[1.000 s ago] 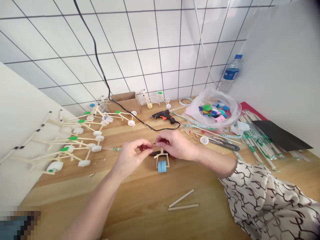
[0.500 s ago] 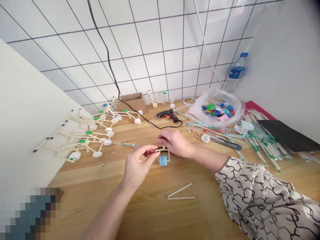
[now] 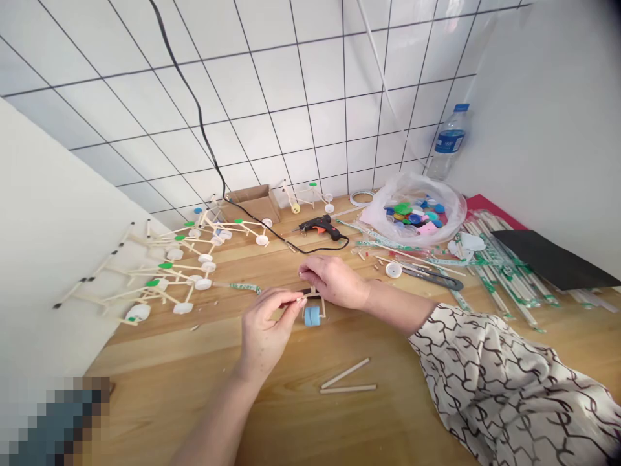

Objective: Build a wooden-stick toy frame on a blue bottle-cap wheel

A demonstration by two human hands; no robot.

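A small frame of pale wooden sticks (image 3: 323,307) carries a light blue bottle-cap wheel (image 3: 312,316) on the table. My left hand (image 3: 266,323) is closed in a pinch at the frame's left side, with a pale wooden stick between thumb and forefinger. Over the frame's back part, my right hand (image 3: 334,281) is closed with curled fingers; what it grips is mostly hidden. A dark, narrow piece shows between the hands, too covered to name. Nearer the camera, two loose wooden sticks (image 3: 348,389) lie in a V.
Several stick-and-cap models (image 3: 165,266) stand at left. Behind the hands lie a glue gun (image 3: 320,226) with its black cord and a cardboard box (image 3: 252,204). To the right are a bag of bottle caps (image 3: 378,194), a utility knife (image 3: 431,277), wrapped sticks (image 3: 504,278) and a water bottle (image 3: 449,142).
The whole view has shifted slightly, so things sit a little further left. My left fingertips are slightly lower against the frame; my right hand stays over it.
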